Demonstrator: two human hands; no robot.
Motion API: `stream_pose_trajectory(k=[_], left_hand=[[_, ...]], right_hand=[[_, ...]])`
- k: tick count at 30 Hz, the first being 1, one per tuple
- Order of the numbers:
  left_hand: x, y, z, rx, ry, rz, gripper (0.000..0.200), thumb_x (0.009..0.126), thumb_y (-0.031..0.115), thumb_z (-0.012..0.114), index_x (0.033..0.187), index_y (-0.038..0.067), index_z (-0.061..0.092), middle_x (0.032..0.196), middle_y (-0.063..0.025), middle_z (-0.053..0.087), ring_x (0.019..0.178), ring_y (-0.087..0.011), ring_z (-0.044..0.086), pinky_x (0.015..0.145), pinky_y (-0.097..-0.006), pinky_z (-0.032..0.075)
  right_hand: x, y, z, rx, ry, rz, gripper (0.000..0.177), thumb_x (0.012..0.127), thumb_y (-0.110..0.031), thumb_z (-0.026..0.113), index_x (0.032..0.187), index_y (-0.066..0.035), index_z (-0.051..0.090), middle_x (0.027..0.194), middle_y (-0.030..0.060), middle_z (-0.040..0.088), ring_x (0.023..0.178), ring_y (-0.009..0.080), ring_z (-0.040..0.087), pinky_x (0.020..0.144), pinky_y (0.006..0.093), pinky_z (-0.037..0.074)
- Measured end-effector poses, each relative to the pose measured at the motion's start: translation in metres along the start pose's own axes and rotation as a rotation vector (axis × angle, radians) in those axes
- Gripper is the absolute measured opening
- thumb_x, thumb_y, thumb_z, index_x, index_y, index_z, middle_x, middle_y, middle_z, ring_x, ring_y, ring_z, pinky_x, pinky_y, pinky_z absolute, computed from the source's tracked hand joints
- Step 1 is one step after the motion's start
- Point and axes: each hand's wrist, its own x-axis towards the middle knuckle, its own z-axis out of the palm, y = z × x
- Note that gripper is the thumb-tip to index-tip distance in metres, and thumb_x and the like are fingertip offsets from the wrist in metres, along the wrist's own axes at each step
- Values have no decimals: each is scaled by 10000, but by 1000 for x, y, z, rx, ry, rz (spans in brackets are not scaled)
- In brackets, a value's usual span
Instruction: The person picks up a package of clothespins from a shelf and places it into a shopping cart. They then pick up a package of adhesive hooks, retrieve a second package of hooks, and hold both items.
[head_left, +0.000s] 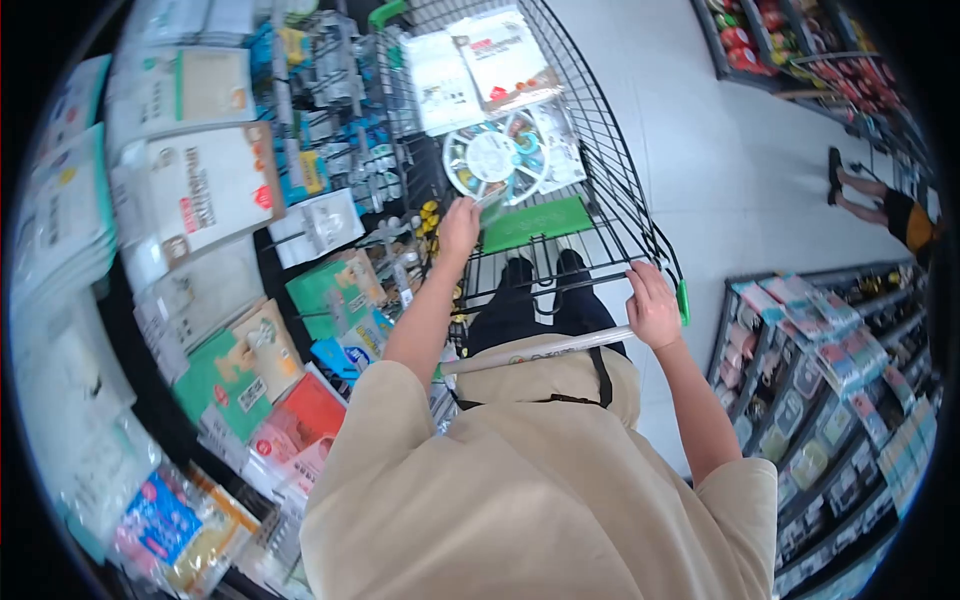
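Observation:
My left hand reaches over the near left part of the shopping cart. Its fingers are closed on a small clear packet, blurred, with contents I cannot make out. Just beyond that hand, a round white wheel-shaped case with colourful compartments lies in the cart. Two flat white packages rest farther up in the basket. My right hand is wrapped round the right end of the cart's handle, beside its green end piece.
On the left, shelves and hooks carry many flat packages, among them a white one and a green one. A green panel sits at the cart's near end. To the right stand display racks and another person on the pale floor.

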Motion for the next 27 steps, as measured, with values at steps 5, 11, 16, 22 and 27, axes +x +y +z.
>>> stream_pose_trajectory(k=[5,11,16,22,27], left_hand=[[-44,40,-81,-196,162,-230,231,958,238,605,920,10,606,822,-195,620,764,-387,624,675,-459,473],[-109,71,-131,-626,536,-454,214,994,199,614,967,-12,632,814,-21,648,738,-54,559,645,-253,450],[-142,64,-93,-580,644,-466,280,984,243,625,989,-36,637,835,-102,675,760,-153,599,717,-332,485],[-114,81,-82,108,444,-369,298,944,304,610,895,13,650,819,-233,661,806,-428,616,744,-527,463],[-102,96,-81,122,495,-340,326,948,297,585,804,8,627,783,-238,654,786,-432,613,761,-528,469]], right_hand=[[18,16,0,17,14,-38,418,765,5,616,1182,2,587,1251,166,591,1190,369,565,1087,455,435],[44,35,-5,13,24,-72,413,793,-4,598,1205,14,582,1269,171,584,1216,373,544,1084,456,429],[69,50,-9,6,7,-81,417,812,-24,593,1227,18,579,1294,177,579,1220,376,539,1091,463,416],[94,62,-15,13,-14,-105,396,837,-28,571,1230,23,573,1273,189,588,1206,369,544,1081,456,419],[101,70,-18,-7,50,-95,373,843,-39,574,1212,7,589,1258,170,600,1181,345,560,1043,443,443]])
